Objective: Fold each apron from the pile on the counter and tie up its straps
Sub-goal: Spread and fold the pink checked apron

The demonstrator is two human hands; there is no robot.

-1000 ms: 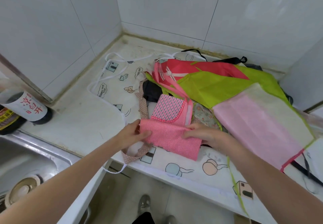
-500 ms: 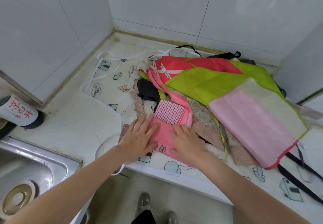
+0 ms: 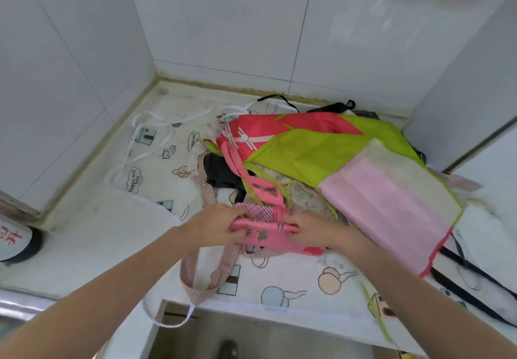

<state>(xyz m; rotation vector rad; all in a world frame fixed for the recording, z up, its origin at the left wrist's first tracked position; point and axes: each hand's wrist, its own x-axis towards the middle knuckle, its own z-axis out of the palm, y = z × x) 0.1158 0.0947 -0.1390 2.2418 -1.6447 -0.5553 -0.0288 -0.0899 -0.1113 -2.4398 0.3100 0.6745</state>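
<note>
Pink apron (image 3: 268, 239) at the near edge of the counter (image 3: 84, 232), folded into a narrow band, long axis left to right. Left hand (image 3: 215, 227) pinching its left end, right hand (image 3: 313, 232) pinching its right end, fingers curled over the fold; next fold likely end toward end, both hands equally close. Dotted strap (image 3: 207, 272) trailing near-left; no containers holding anything, rest of the pile (image 3: 335, 159) just beyond, far and right.

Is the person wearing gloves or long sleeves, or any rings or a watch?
No gloves. The left hand and right hand are bare, and both forearms are bare as far as the picture shows: no sleeves, watch or bracelet. No rings show.
</note>
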